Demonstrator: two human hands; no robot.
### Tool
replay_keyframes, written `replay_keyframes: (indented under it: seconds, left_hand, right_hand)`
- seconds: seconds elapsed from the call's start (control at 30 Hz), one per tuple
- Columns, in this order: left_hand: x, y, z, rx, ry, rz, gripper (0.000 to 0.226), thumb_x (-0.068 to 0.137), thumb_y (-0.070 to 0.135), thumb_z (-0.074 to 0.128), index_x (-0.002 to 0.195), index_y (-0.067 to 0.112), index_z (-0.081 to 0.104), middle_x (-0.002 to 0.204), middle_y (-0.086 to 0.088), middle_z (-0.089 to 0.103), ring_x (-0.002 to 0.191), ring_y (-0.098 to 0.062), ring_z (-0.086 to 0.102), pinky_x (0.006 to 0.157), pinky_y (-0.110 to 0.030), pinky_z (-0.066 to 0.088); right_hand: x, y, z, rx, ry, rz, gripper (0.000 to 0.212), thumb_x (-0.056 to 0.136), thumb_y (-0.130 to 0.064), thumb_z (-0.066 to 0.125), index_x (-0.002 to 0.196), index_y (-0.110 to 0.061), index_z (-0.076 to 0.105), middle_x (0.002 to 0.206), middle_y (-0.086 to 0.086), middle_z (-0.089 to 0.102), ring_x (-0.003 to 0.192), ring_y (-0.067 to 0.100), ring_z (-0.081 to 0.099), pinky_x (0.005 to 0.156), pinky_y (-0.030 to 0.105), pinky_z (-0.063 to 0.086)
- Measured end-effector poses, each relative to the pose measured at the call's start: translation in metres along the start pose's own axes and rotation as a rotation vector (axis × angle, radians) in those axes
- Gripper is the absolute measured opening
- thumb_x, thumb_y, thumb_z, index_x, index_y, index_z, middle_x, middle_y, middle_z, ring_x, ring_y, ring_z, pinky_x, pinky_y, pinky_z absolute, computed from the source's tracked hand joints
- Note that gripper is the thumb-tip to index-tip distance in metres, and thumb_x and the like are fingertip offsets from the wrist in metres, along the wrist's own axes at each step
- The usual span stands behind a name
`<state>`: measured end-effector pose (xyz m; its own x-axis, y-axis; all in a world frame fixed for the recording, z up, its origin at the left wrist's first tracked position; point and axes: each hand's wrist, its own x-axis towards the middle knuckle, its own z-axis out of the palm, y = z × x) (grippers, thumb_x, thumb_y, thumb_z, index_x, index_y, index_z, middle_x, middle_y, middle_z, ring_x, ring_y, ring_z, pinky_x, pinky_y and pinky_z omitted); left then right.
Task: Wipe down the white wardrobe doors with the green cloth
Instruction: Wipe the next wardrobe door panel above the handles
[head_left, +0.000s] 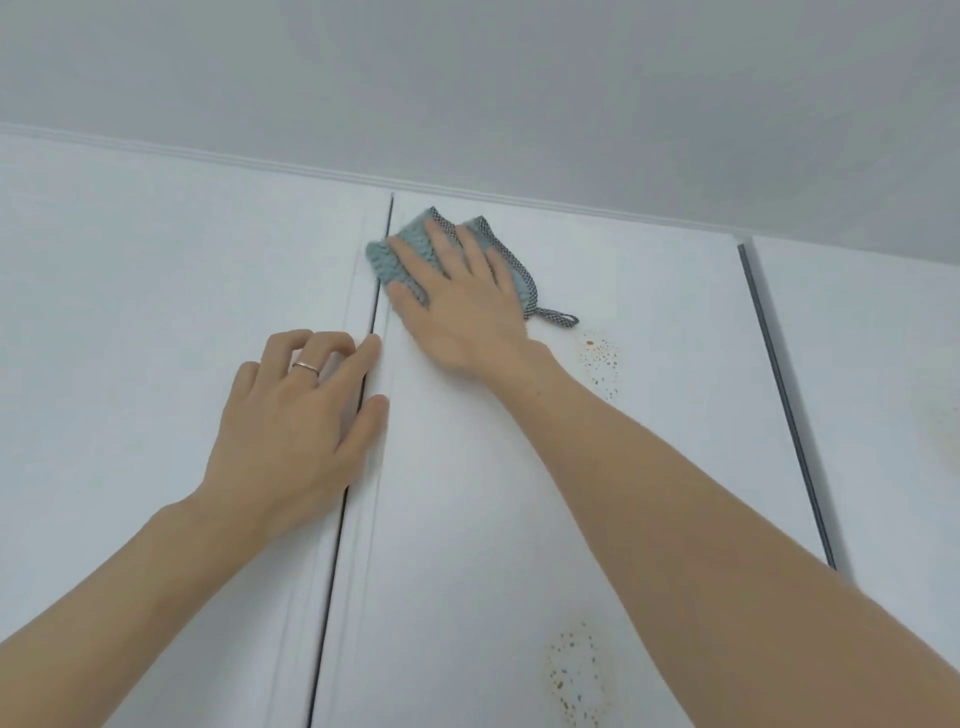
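Note:
A green knitted cloth (387, 260) with a checked trim and a hanging loop lies flat against the top left corner of the middle white wardrobe door (649, 322). My right hand (457, 301) presses it there with straight spread fingers. My left hand (296, 415), wearing a ring, rests flat on the left door (156, 312), its fingertips at the dark gap (363, 384) between the two doors. Part of the cloth is hidden under my right palm.
A second dark gap (779, 384) separates the middle door from a third door at the right. Small speckled marks (600, 364) sit right of my right wrist, with more marks (574, 670) lower down. A moulding strip (260, 163) meets the grey ceiling (467, 78).

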<state>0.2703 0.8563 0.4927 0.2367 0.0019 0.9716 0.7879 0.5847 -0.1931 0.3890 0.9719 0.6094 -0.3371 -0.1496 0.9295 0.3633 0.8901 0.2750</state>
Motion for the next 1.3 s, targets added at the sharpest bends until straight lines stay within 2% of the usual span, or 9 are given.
replay_keyframes:
  seconds: [0.1, 0.3, 0.37, 0.57, 0.67, 0.87, 1.0, 1.2, 1.3]
  left_hand:
    - [-0.002, 0.007, 0.001, -0.032, -0.009, -0.069, 0.053, 0.097, 0.042, 0.044, 0.142, 0.019, 0.060, 0.131, -0.001, 0.059, 0.125, -0.034, 0.041, 0.083, -0.050, 0.044]
    - [-0.001, 0.010, 0.003, -0.032, 0.009, -0.070, 0.053, 0.096, 0.039, 0.045, 0.141, 0.018, 0.061, 0.129, -0.004, 0.060, 0.122, -0.032, 0.041, 0.080, -0.049, 0.042]
    - [-0.001, 0.008, 0.002, -0.040, -0.020, -0.075, 0.054, 0.097, 0.041, 0.042, 0.144, 0.020, 0.059, 0.131, -0.003, 0.058, 0.124, -0.030, 0.038, 0.082, -0.049, 0.042]
    - [-0.002, 0.004, 0.000, -0.041, -0.050, -0.050, 0.062, 0.099, 0.051, 0.036, 0.147, 0.018, 0.058, 0.133, -0.006, 0.058, 0.126, -0.033, 0.039, 0.086, -0.056, 0.046]
    - [-0.001, 0.004, -0.001, -0.042, -0.047, -0.059, 0.063, 0.098, 0.052, 0.037, 0.147, 0.018, 0.058, 0.131, -0.007, 0.059, 0.126, -0.033, 0.040, 0.086, -0.059, 0.047]
    - [-0.003, 0.010, -0.002, -0.049, -0.079, -0.066, 0.064, 0.098, 0.051, 0.035, 0.147, 0.015, 0.057, 0.134, -0.006, 0.057, 0.128, -0.032, 0.036, 0.086, -0.057, 0.048]
    - [-0.016, 0.010, -0.009, -0.063, -0.131, -0.034, 0.061, 0.099, 0.046, 0.037, 0.147, 0.013, 0.057, 0.138, -0.007, 0.057, 0.134, -0.032, 0.039, 0.090, -0.055, 0.047]
    - [-0.039, -0.001, -0.019, -0.118, -0.147, 0.007, 0.059, 0.099, 0.044, 0.038, 0.147, 0.015, 0.057, 0.142, -0.002, 0.057, 0.146, -0.025, 0.041, 0.104, -0.046, 0.035]
    - [-0.043, 0.002, -0.021, -0.129, -0.144, 0.008, 0.059, 0.099, 0.044, 0.039, 0.147, 0.014, 0.056, 0.142, -0.002, 0.057, 0.148, -0.026, 0.041, 0.107, -0.045, 0.033]
  right_hand:
    - [-0.009, 0.076, -0.021, -0.028, -0.002, 0.101, 0.058, 0.106, -0.060, 0.017, 0.161, -0.047, 0.008, 0.171, -0.013, -0.006, 0.158, 0.015, -0.008, 0.127, 0.042, -0.005]
    - [-0.052, 0.186, -0.056, 0.118, 0.113, 0.807, 0.059, 0.107, -0.052, 0.014, 0.163, -0.040, -0.001, 0.172, -0.002, -0.010, 0.157, 0.024, -0.013, 0.126, 0.049, -0.007]
    - [-0.039, 0.153, -0.046, 0.120, 0.104, 0.768, 0.059, 0.107, -0.050, 0.012, 0.162, -0.039, -0.005, 0.171, 0.000, -0.016, 0.157, 0.025, -0.017, 0.126, 0.048, -0.012]
    - [-0.043, -0.005, 0.010, 0.070, 0.056, 0.144, 0.056, 0.109, -0.050, 0.018, 0.162, -0.040, 0.004, 0.171, -0.004, -0.013, 0.156, 0.021, -0.018, 0.125, 0.045, -0.016]
    - [-0.063, -0.006, 0.011, 0.063, -0.011, -0.014, 0.053, 0.108, -0.056, 0.015, 0.160, -0.047, 0.010, 0.171, -0.012, -0.006, 0.157, 0.015, -0.015, 0.125, 0.042, -0.012]
    - [-0.099, 0.144, -0.023, 0.029, 0.172, 0.535, 0.055, 0.107, -0.050, 0.011, 0.161, -0.044, 0.008, 0.172, -0.009, -0.003, 0.158, 0.020, -0.005, 0.127, 0.045, -0.002]
    - [-0.085, 0.110, -0.019, 0.094, 0.203, 0.781, 0.055, 0.110, -0.044, 0.012, 0.162, -0.040, -0.003, 0.171, -0.004, -0.013, 0.157, 0.023, -0.015, 0.126, 0.049, -0.009]
    - [-0.085, -0.039, 0.035, 0.008, 0.120, 0.044, 0.052, 0.110, -0.043, 0.020, 0.162, -0.040, 0.015, 0.172, -0.003, 0.002, 0.158, 0.023, -0.006, 0.126, 0.046, -0.005]
    - [-0.089, -0.007, 0.028, -0.016, 0.072, -0.083, 0.052, 0.108, -0.049, 0.020, 0.160, -0.041, 0.025, 0.171, -0.006, 0.014, 0.158, 0.021, 0.006, 0.127, 0.044, 0.003]
